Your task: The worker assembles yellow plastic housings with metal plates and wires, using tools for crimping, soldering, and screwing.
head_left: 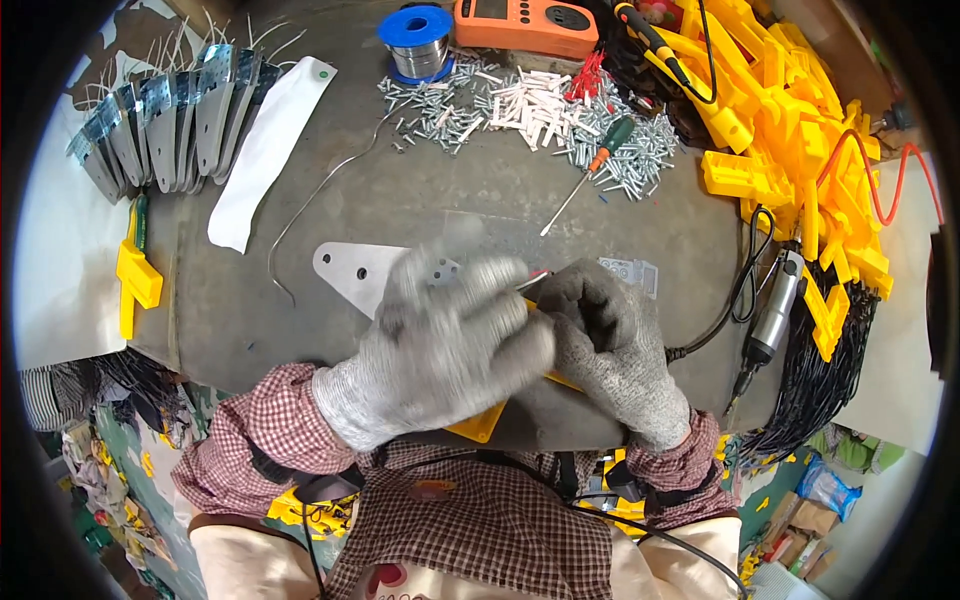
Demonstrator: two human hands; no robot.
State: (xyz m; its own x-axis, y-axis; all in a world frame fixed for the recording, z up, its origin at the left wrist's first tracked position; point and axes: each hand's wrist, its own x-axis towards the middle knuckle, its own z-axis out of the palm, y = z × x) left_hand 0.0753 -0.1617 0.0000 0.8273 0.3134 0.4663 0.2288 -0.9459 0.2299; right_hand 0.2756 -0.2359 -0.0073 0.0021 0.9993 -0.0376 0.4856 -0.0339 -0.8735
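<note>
My left hand (440,335), in a grey knit glove, is smeared by motion over the middle of the bench. Beneath it lies a pale tapered plate (345,270) with round holes. My right hand (615,345), gloved alike, is close beside it with fingers curled in toward the thumb; what they hold is hidden. A yellow plastic part (478,425) shows below both hands, mostly covered by them. Between the hands a thin pale piece with a red end (536,278) sticks out. Just beyond my right hand lies a small clear plastic piece with holes (632,272).
Solder wire trails from a blue spool (416,45). Beyond the hands are loose screws (640,150), white sleeves (535,105), a screwdriver (595,165) and an orange meter (527,25). Yellow parts (780,110) and a power screwdriver (772,320) lie right; wired metal blades (180,130) stand left.
</note>
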